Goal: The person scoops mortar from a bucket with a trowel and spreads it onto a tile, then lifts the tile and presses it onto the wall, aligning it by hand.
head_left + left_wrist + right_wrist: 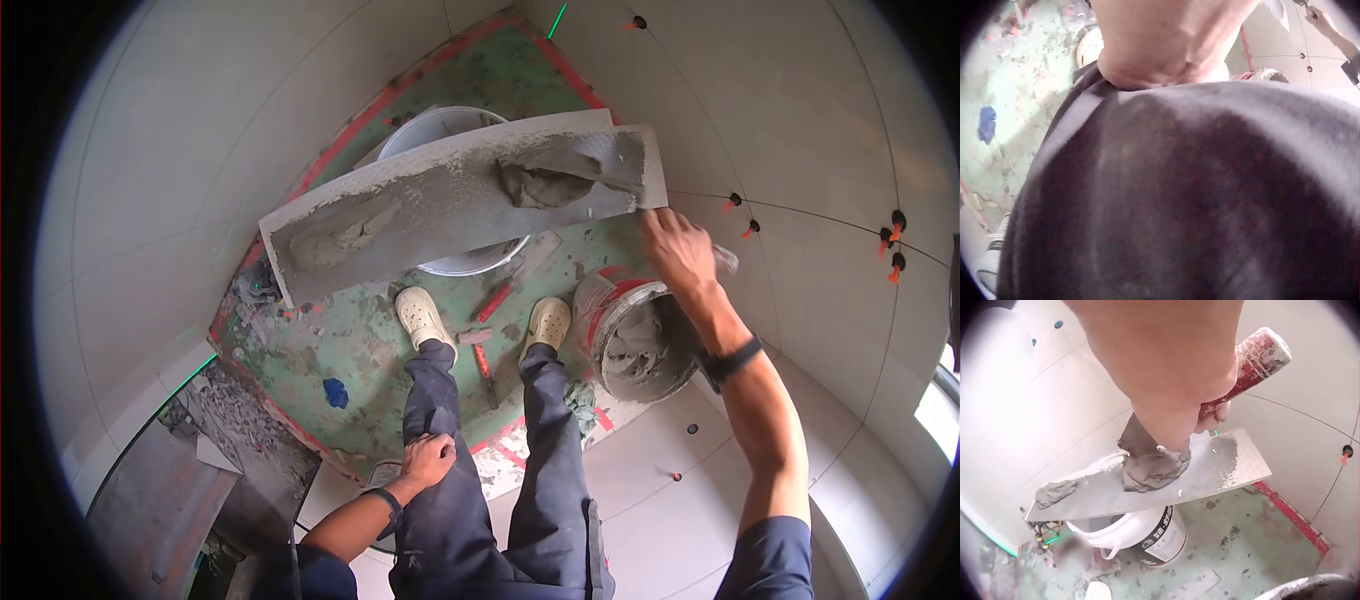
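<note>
My right hand (682,252) grips the red, mortar-crusted handle (1263,357) of a trowel. Its grey-coated blade (1138,434) meets a mound of wet mortar (545,185) near the right end of a long tile strip (440,225). Grey mortar covers much of the strip, with another lump (350,232) toward its left end. The strip lies across a white bucket (1163,544). My left hand (430,460) rests on my trousered left leg, fingers loosely bent and holding nothing; in the left wrist view the dark trouser cloth (1179,181) hides the fingers.
A mortar-filled bucket (600,318) stands by my right foot. Between my feet lie a red-handled hammer (481,358) and a red tool (493,302). A crumpled blue piece (336,393) is on the green floor. Tiled walls with orange-and-black clips (897,265) close in the corner.
</note>
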`<state>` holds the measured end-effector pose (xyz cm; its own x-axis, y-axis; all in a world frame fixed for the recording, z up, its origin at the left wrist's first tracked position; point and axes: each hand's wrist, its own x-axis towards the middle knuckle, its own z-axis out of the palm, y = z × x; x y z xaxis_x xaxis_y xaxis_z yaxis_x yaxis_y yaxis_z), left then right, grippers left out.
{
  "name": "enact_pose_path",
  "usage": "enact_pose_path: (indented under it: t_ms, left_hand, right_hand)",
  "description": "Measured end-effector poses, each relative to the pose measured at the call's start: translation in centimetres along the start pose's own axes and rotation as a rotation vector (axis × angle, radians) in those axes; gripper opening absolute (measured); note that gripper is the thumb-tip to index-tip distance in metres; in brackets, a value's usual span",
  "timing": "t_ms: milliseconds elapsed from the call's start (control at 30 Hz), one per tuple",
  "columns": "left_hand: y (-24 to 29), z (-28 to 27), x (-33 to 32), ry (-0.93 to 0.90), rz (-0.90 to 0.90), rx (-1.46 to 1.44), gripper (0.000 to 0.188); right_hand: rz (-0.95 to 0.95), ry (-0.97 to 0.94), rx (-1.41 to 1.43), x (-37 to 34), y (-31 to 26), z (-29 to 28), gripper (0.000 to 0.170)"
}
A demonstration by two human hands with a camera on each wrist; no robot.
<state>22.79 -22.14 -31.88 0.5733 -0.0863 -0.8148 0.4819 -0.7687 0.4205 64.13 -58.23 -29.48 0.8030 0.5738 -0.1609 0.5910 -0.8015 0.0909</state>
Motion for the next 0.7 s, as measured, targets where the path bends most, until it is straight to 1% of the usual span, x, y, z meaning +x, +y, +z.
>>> enact_pose_path:
  t_ms: [33, 100, 133, 167, 200, 233, 267, 300, 333, 367, 433, 500, 567, 600, 633, 667, 700]
  left_hand:
    - [-0.6, 0.3, 0.1, -0.002, 0.004, -0.008, 0.012]
    - [-1.7, 1.5, 0.3, 0.053, 0.037, -0.031, 0.011]
    - [-1.3, 1.1, 0.3, 0.049, 0.016, -0.021, 0.011]
    - [-1.1, 0.9, 0.4, 0.029, 0.01, -0.004, 0.012]
    - [-0.8, 0.5, 0.5, 0.023, -0.009, 0.012, 0.013]
    - [-0.5, 0.3, 0.5, 0.012, -0.027, 0.034, 0.013]
    - [0.3, -0.4, 0.5, 0.012, -0.025, 0.022, 0.014]
    - [0.0, -0.3, 0.8, -0.025, -0.019, 0.022, 0.013]
    - [-0.1, -0.3, 0.9, -0.033, -0.012, 0.024, 0.013]
    - [-0.2, -0.3, 1.2, -0.035, -0.01, 0.029, 0.013]
    - [0.7, -1.0, 1.6, -0.037, -0.02, 0.088, 0.014]
    - [1.6, -1.8, 1.8, -0.034, -0.048, 0.141, 0.014]
    - [1.4, -2.9, 2.6, 0.003, -0.048, 0.101, 0.012]
    - [1.6, -3.6, 3.2, -0.002, -0.052, 0.115, 0.012]
    - [1.7, -4.4, 3.4, 0.016, -0.047, 0.041, 0.01]
    - [1.7, -4.8, 3.9, 0.035, -0.04, -0.031, 0.009]
    - [1.5, -5.0, 4.7, 0.029, -0.038, -0.01, 0.009]
  right_hand:
    - [0.063, -0.044, 0.036, -1.6, 0.1, -1.1, 0.02]
    - [0.176, -0.134, 0.105, -6.7, 0.3, -4.9, 0.021]
    - [0.23, -0.177, 0.144, -9.8, 0.9, -6.6, 0.023]
    - [0.325, -0.267, 0.186, -12.9, 1.4, -7.7, 0.025]
    - [0.382, -0.345, 0.199, -15.8, 1.9, -8.8, 0.026]
    - [0.445, -0.426, 0.217, -18.8, 2.2, -9.6, 0.027]
    - [0.49, -0.493, 0.232, -21.5, 2.6, -9.5, 0.026]
    - [0.533, -0.553, 0.253, -24.2, 3.1, -8.5, 0.026]
    - [0.594, -0.674, 0.229, -26.6, 3.5, -6.5, 0.028]
    - [0.624, -0.678, 0.237, -28.0, 3.8, -4.5, 0.028]
    - [0.671, -0.994, 0.242, -30.1, 4.0, 0.6, 0.027]
    - [0.727, -0.915, 0.262, -32.5, 3.5, 8.8, 0.027]
    - [0.808, -0.761, 0.284, -33.4, 2.5, 17.8, 0.028]
    - [0.817, -0.764, 0.318, -31.6, 1.9, 20.3, 0.027]
    - [0.825, -0.772, 0.355, -29.4, 1.0, 22.5, 0.026]
    - [0.745, -0.78, 0.367, -27.6, 0.7, 24.7, 0.025]
    - [0.671, -0.781, 0.379, -26.3, 0.5, 26.4, 0.025]
